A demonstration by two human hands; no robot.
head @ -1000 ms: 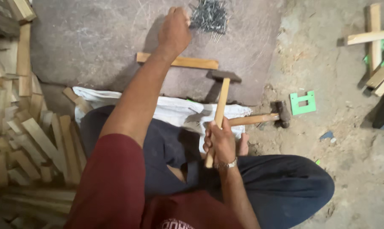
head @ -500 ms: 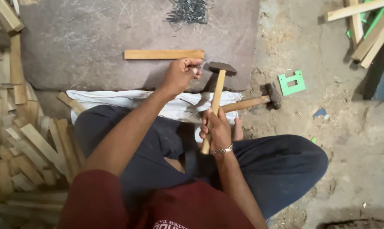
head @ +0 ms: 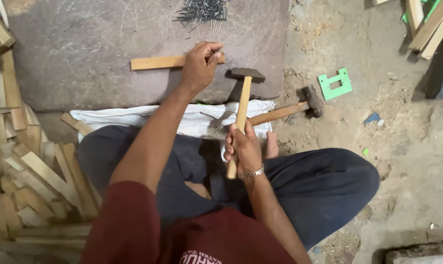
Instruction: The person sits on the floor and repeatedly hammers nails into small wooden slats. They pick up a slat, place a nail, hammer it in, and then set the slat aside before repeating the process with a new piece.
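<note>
Bare slab (head: 84, 58) lay open beyond left hand (head: 198, 68), fingers pinched at wooden strip (head: 158, 62); right hand (head: 243, 146) clenched hammer (head: 242, 105).

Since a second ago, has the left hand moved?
Yes. The left hand came back from the nail pile toward the person, and now rests on the wooden strip.

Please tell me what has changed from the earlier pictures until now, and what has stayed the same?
The left hand drew back from the heap of nails and now rests, fingers pinched, at the right end of the wooden strip. The right hand kept its grip on the hammer. The second hammer and green piece lie as before.
</note>
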